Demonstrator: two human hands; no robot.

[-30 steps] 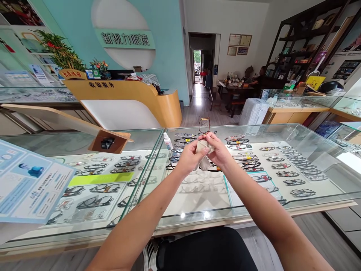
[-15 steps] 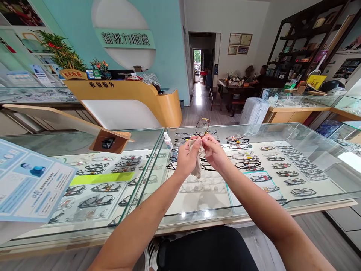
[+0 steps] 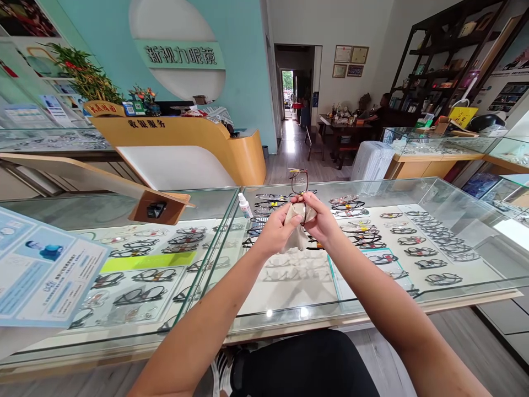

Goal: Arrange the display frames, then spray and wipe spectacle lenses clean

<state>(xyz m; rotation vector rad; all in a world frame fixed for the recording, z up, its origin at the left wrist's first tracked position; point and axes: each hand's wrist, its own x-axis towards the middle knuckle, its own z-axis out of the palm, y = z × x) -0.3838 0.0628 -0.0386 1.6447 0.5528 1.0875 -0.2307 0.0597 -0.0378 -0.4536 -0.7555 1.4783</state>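
Over the glass-topped surface [image 3: 285, 309], raised between our two hands, we have a pair of glasses [image 3: 300, 182] on end, one lens standing free at the top and the lower part running into a pale cloth [image 3: 296, 239]. What has just changed is the cloth: it is bunched broadly across the lower part, which we take to mean the rubbing there is still under way. Our left hand [image 3: 275, 228] has its fingers curled tightly over the cloth, thumb on top; our right hand [image 3: 324, 221] has its fingers pinched in around the middle of the frame and the cloth's other edge. Half a second ago we had the cloth hanging in a longer, narrower fold, and the upper lens turned more broadly toward us. Farther out, a white spray bottle [image 3: 244, 206] stands near our left hand, rows of spectacle frames [image 3: 409, 241] lie under the glass, and a blue-and-white printed sheet [image 3: 45, 270] fills the near left, all much as they were
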